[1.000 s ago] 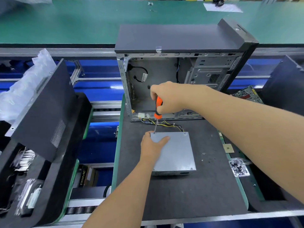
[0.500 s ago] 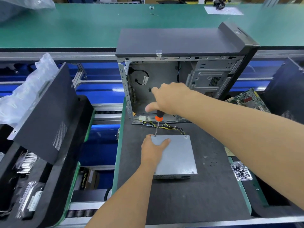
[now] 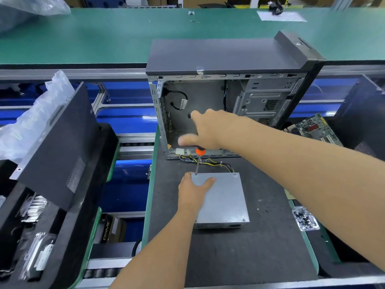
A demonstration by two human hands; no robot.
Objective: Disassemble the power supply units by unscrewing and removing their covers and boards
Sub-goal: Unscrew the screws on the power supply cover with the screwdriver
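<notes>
A grey metal power supply unit (image 3: 225,197) lies flat on the black mat (image 3: 250,251), its yellow and black wires (image 3: 216,163) running toward the open computer case (image 3: 208,113). My left hand (image 3: 193,188) presses on the unit's near-left corner, thumb spread over the lid. My right hand (image 3: 208,130) holds an orange-handled screwdriver (image 3: 199,157) from above, index finger and thumb stretched out and blurred. The tip stands upright on a screw at the unit's far-left corner.
A dark case side panel (image 3: 56,147) leans in a bin at the left with plastic wrap (image 3: 31,113) behind it. A small bag of screws (image 3: 305,221) lies at the mat's right edge. A green circuit board (image 3: 312,128) sits to the right, beside another dark panel (image 3: 362,122).
My right hand has shifted from a closed fist round the handle to a looser hold on top, fingers extended, and sits lower on the screwdriver. The left hand and unit stay put.
</notes>
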